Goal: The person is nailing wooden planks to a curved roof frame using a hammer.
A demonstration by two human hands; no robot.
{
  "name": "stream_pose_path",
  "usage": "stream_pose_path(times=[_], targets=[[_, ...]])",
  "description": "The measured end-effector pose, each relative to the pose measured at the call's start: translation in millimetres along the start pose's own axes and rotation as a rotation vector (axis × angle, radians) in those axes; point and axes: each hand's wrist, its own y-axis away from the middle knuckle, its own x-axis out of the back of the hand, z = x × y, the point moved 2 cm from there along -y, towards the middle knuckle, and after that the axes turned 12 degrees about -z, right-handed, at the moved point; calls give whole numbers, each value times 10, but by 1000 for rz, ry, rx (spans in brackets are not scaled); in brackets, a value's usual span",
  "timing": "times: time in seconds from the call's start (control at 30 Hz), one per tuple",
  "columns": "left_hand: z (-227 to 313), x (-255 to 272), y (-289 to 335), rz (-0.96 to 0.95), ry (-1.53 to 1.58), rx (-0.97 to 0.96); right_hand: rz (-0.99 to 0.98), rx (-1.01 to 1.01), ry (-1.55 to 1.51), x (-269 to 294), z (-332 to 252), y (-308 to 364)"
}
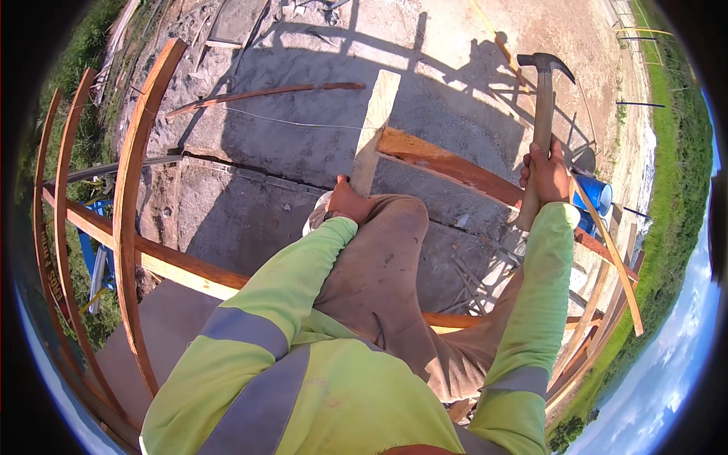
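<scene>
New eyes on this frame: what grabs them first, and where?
The claw hammer at upper right, held in the right grip. Next, the yellow-green top with grey bands filling the lower middle, and the pale board above center, its near end in the left grip.

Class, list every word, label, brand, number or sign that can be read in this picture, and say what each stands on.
Dark strip between the two leftmost rafters: light lettering, wording not copied here.
Hammer: no lettering that I can make out.
Board: none that I can make out.
Blue drum: nothing clear enough to read.
</scene>
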Motion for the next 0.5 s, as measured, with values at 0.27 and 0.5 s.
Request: stream_pose_path(times=[0.27,0.5], targets=[[-150,-212,-197,9,-42,69,-633,-452,427,-593,461,202],[-169,-247,-151,90,-57,22,-331,-341,207,-320,64,89]])
